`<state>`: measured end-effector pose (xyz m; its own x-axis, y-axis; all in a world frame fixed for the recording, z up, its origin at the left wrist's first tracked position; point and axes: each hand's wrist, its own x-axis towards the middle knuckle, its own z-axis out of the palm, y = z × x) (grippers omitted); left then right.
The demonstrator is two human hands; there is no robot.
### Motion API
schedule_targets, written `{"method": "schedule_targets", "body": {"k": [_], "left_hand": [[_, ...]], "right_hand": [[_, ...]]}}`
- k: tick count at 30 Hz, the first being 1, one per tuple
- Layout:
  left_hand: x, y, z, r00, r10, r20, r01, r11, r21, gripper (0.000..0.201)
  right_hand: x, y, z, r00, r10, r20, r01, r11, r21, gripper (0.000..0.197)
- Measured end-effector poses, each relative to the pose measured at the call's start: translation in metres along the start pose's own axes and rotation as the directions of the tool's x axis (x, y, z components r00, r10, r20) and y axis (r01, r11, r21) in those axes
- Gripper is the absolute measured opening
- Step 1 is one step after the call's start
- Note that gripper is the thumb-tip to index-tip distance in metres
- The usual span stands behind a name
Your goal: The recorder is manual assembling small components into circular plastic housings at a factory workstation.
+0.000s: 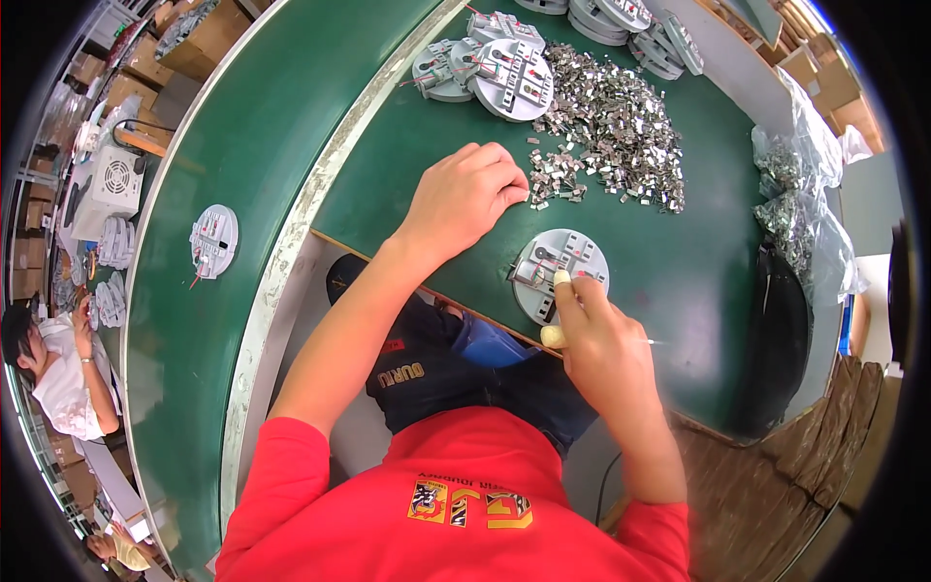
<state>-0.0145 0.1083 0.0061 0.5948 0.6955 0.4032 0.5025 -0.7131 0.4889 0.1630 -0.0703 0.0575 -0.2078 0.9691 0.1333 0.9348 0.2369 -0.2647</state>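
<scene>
Lying beneath right fingers (572, 299): grey disc (555, 260)

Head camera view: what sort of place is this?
Probably an assembly workshop: a heap of small metal pieces and round grey plastic units lie on the green workbench, beside an apparent conveyor belt.

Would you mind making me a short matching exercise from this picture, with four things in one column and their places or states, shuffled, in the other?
Column one
1. Left hand
2. Right hand
3. Small metal pieces
4. Lone disc

Column two
A. Silvery, loosely heaped
B. On the green strip, left of the pale rail
C. At the near right side of the grey work disc
D. Fingertips close beside the heap, on its left

Right pairs: 1-D, 2-C, 3-A, 4-B
</scene>
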Motion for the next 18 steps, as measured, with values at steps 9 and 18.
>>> {"method": "schedule_targets", "body": {"k": [9,18], "left_hand": [[-0.029,0.011,-0.003,0.981,-0.11,-0.158,0.09,0.987,-0.131,0.007],[-0.037,0.081,-0.004,0.904,-0.188,-0.384,0.035,0.928,-0.37,0.006]], "right_hand": [[0.029,0.012,0.002,0.954,0.067,-0.291,-0.019,0.986,0.164,0.036],[0.038,0.003,0.009,0.866,0.31,-0.392,-0.014,0.798,0.602,0.025]]}}
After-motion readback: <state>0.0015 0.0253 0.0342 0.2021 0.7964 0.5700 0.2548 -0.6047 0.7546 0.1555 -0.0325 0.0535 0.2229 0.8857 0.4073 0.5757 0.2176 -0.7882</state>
